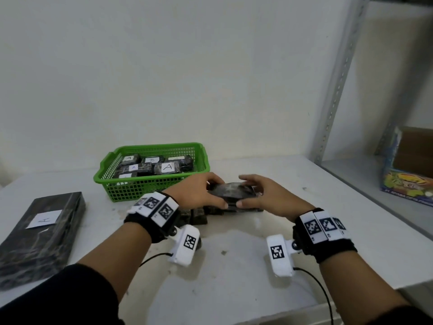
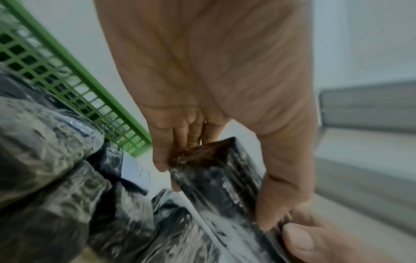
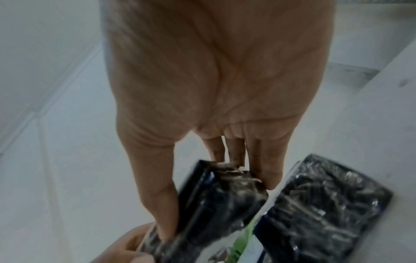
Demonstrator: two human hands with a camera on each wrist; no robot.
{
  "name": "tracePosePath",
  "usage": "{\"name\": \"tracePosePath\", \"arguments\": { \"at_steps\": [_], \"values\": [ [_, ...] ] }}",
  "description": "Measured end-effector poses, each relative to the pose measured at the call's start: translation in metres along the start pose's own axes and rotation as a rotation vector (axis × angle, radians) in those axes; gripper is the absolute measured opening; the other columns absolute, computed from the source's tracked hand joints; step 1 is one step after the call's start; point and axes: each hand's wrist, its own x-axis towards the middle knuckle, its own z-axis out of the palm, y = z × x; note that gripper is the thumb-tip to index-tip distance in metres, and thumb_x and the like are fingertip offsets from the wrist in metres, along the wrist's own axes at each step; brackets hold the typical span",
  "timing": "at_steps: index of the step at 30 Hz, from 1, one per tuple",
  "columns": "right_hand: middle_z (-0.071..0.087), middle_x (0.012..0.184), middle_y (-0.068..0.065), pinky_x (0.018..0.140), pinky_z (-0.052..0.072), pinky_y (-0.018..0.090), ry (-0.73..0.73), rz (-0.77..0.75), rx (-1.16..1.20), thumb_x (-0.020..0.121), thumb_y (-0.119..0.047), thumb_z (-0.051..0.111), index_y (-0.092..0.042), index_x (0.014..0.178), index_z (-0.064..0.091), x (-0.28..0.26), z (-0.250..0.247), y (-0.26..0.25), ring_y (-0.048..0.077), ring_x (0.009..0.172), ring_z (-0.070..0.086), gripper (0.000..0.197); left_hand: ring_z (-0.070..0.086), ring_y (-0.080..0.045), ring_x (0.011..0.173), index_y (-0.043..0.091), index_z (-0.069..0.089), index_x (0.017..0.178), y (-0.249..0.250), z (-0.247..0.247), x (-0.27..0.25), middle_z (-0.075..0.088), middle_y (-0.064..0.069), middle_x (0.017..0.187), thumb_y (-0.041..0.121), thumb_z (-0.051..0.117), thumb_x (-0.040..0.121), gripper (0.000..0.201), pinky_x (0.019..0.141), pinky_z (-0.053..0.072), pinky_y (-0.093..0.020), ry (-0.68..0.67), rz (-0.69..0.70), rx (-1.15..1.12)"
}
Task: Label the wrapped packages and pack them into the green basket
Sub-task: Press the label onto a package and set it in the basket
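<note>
- black sleeves and fabric wrist bands with white tag blocks sit nearest, cables trailing onto the white table (image 1: 234, 266).
- glossy black film covers the small wrapped package (image 1: 230, 195) held just above the tabletop; left hand (image 1: 199, 191) and right hand (image 1: 260, 195) clamp its two ends, thumbs on the near edge and fingers over the far edge, probably to turn it or find a flat face for a label. no label shows on it.
- more small wrapped packages (image 1: 199, 215) lie in a loose cluster under and beside the hands, likely waiting for their turn.
- a long flat black parcel (image 1: 42, 235) with a paper label (image 1: 44, 218) marked "a" lies well apart at the left.
- farther back, the green basket (image 1: 150, 186), mesh-walled plastic, holds several labelled packages (image 1: 167, 168) lettered a and b.
- a grey metal shelf (image 1: 339, 78) stands at the right.
</note>
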Motion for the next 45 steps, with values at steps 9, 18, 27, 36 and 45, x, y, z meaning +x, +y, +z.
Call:
{"name": "tracePosePath", "arguments": {
  "at_steps": [9,18,27,36,45],
  "values": [
    [0.077,0.122,0.006,0.105,0.056,0.038,0.062,-0.079,0.607,0.076,-0.023,0.088,-0.009,0.133,0.066,0.043,0.065,-0.025,0.020,0.114,0.074,0.062,0.072,-0.022,0.112,0.018,0.065,0.131,-0.051,-0.028,-0.035,0.076,-0.004,0.120,0.039,0.089,0.074,0.065,0.097,0.056,-0.034,0.277,-0.005,-0.701],
    [0.081,0.105,0.005,0.089,0.061,0.027,-0.002,-0.101,0.662,0.078,-0.021,0.087,-0.015,0.105,0.076,0.077,0.119,-0.050,0.017,0.100,0.078,0.030,0.070,-0.021,0.116,0.015,0.063,0.133,-0.095,-0.042,-0.065,0.075,-0.004,0.121,0.027,0.083,0.083,0.056,0.098,0.055,-0.035,0.408,-0.004,-0.774],
    [0.074,0.127,0.015,0.092,0.061,0.028,-0.110,-0.110,0.776,0.071,-0.020,0.084,-0.003,0.133,0.064,0.101,0.128,-0.055,0.023,0.116,0.073,0.068,0.070,-0.029,0.117,0.007,0.063,0.130,-0.121,-0.052,-0.062,0.074,-0.012,0.123,0.034,0.084,0.068,0.071,0.096,0.057,-0.039,0.462,0.024,-0.966],
    [0.077,0.124,0.005,0.107,0.054,0.042,-0.046,-0.167,0.646,0.062,-0.036,0.093,-0.016,0.132,0.067,0.101,0.134,-0.049,0.021,0.116,0.073,0.078,0.070,-0.029,0.115,0.011,0.063,0.131,-0.129,-0.044,-0.057,0.074,-0.012,0.122,0.025,0.084,0.072,0.064,0.096,0.057,-0.034,0.444,0.023,-0.977],
    [0.073,0.129,0.007,0.112,0.050,0.046,-0.077,-0.159,0.684,0.063,-0.022,0.091,-0.013,0.134,0.064,0.090,0.124,-0.047,0.022,0.121,0.070,0.076,0.070,-0.029,0.114,0.006,0.063,0.130,-0.129,-0.039,-0.057,0.072,-0.017,0.126,0.022,0.083,0.071,0.064,0.094,0.059,-0.033,0.441,0.043,-1.059]
  ]
}}
